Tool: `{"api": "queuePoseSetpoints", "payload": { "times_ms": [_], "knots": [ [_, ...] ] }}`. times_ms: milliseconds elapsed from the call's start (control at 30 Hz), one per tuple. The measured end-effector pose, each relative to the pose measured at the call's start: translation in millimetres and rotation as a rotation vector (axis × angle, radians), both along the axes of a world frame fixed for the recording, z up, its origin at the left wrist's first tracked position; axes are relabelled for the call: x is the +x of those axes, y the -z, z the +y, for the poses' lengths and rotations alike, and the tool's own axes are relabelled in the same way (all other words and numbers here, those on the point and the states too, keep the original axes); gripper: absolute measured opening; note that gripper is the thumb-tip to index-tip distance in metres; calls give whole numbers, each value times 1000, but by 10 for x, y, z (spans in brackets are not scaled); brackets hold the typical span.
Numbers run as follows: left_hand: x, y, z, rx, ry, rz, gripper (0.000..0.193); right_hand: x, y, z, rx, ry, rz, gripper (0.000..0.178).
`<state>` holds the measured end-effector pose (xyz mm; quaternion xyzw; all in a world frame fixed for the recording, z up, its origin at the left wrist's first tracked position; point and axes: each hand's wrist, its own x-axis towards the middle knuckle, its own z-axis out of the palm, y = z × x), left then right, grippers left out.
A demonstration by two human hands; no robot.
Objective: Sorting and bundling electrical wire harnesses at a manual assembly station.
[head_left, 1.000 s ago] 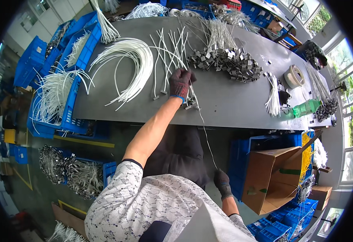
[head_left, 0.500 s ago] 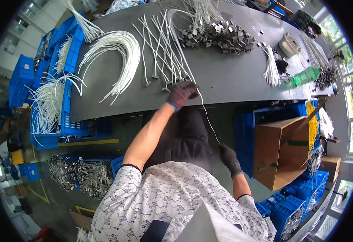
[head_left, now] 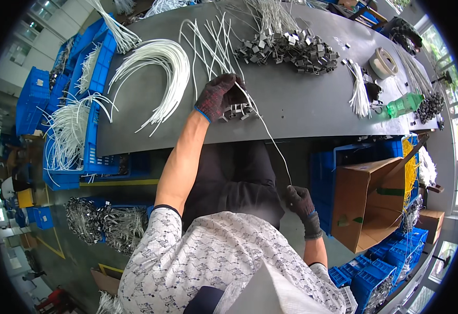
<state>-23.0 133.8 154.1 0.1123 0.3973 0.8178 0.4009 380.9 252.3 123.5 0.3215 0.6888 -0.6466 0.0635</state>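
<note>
My left hand (head_left: pixel 219 97), in a dark glove with red on it, is closed around several white cables (head_left: pixel 219 49) near the table's front edge. Small metal clips (head_left: pixel 238 111) on the cable ends cluster just below its fingers. From there a thin white strand (head_left: pixel 273 141) runs slack over the edge toward my right. My right hand (head_left: pixel 300 203), in a dark grey glove, hangs below table height and pinches the strand's lower end. The left fingers partly hide where the strand meets the cables.
A curved bundle of white cables (head_left: pixel 174 78) lies left on the table (head_left: pixel 302 99). Behind is a pile of metal clips (head_left: pixel 291 49). At right are a short cable bundle (head_left: pixel 359 91), tape roll (head_left: pixel 383 63) and green bottle (head_left: pixel 403 104). A cardboard box (head_left: pixel 352 209) stands beside my right hand.
My left hand has shifted left, and the cables' clip ends, spread out before, are now bunched at it. My right hand still pinches the strand, slightly farther right in the picture.
</note>
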Motion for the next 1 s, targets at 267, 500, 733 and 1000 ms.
{"api": "queuePoseSetpoints", "payload": {
  "times_ms": [267,500,733,1000],
  "knots": [
    [-17,33,35,-127,-2,93,24,8,65,9,-200,-32,-154,63],
    [-154,22,99,-201,-156,143,12,-115,-115,-142,-81,30,-144,65],
    [-271,-79,152,-58,-23,110,15,-143,57,4,-173,-29,-185,63],
    [677,386,230,-235,233,151,23,-1110,305,102,-55,38,73,48]
  ]
}}
